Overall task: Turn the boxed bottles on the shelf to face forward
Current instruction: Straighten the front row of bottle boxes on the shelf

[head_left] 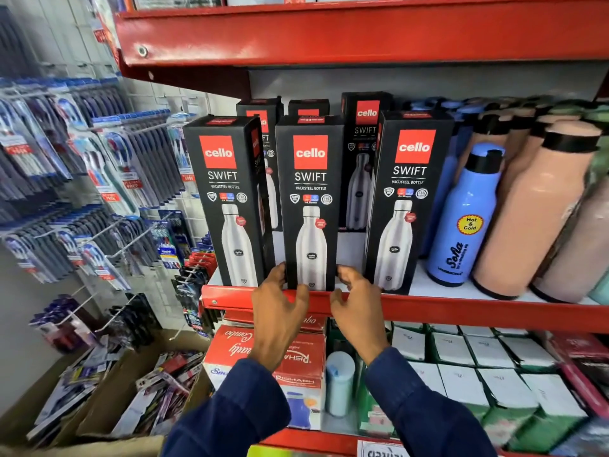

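Note:
Three black boxed bottles stand at the front of the red shelf (461, 310), each printed face towards me: a left box (227, 199), a middle box (309, 199) and a right box (407, 199). More black boxes (364, 153) stand behind them. My left hand (280, 301) touches the middle box's lower left edge, fingers curled around it. At that box's lower right corner is my right hand (357, 298), fingers bent and close to the box; whether it touches is unclear.
Loose bottles fill the shelf to the right: a blue one (464, 219) and peach ones (534, 219). Red cartons (296, 354) and white-topped packs (478, 364) sit on the shelf below. Toothbrush packs (99, 179) hang on a wire rack at left.

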The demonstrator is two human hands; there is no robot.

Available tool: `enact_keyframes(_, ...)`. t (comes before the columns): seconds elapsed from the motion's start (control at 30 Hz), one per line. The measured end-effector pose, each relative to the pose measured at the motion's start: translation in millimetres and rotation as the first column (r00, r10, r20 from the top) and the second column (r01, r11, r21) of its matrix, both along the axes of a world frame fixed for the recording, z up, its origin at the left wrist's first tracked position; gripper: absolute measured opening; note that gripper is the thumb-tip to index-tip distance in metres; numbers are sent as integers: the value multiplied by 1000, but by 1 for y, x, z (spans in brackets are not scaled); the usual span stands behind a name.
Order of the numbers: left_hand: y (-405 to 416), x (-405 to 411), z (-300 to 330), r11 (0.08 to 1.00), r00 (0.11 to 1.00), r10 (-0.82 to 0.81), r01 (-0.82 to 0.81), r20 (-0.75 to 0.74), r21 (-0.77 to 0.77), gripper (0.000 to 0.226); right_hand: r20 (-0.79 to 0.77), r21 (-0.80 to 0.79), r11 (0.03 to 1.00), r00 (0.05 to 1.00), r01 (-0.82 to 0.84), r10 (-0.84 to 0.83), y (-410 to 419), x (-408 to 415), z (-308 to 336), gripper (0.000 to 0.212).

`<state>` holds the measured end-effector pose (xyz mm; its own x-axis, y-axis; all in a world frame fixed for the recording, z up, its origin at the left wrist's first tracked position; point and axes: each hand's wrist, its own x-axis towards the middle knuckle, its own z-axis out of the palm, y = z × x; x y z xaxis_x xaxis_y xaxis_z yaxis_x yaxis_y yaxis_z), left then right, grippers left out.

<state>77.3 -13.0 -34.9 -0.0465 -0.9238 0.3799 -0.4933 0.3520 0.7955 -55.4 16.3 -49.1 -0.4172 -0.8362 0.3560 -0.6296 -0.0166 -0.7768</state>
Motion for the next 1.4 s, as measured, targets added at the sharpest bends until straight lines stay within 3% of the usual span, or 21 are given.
enact_keyframes(0.13,6,0,0,997,993,64,-69,-98,-46,57,60,-48,999,998,11,-8,7,-3,3,40)
enact_keyframes(0.27,19,-10,2,952,962,86,-156,-258,-265,37,189,-223,966,978,128,-86,28,-18,-1,28)
enact_keyframes(0.4,30,-39,4,952,973,-59,-12,-221,-305,25,295,-343,866,917,364,-269,41,-46,-4,23)
enact_keyframes(0.5,33,-65,1,958,972,-193,158,-134,-237,36,308,-339,826,883,451,-355,39,-68,-7,26)
enact_keyframes(0.67,29,-100,8,969,973,-230,229,-5,-93,57,219,-164,935,936,313,-275,26,-91,-6,50)
enact_keyframes(0.83,23,-112,12,977,977,-213,213,13,2,35,127,-74,977,973,201,-191,25,-100,3,42)
enact_keyframes(1.23,34,-97,3,992,992,-124,124,14,-29,48,106,-31,997,992,66,-62,33,-96,-1,52)
enact_keyframes(1.4,37,-94,6,993,994,-105,106,18,-55,44,115,-32,998,992,62,-58,34,-95,-2,54)
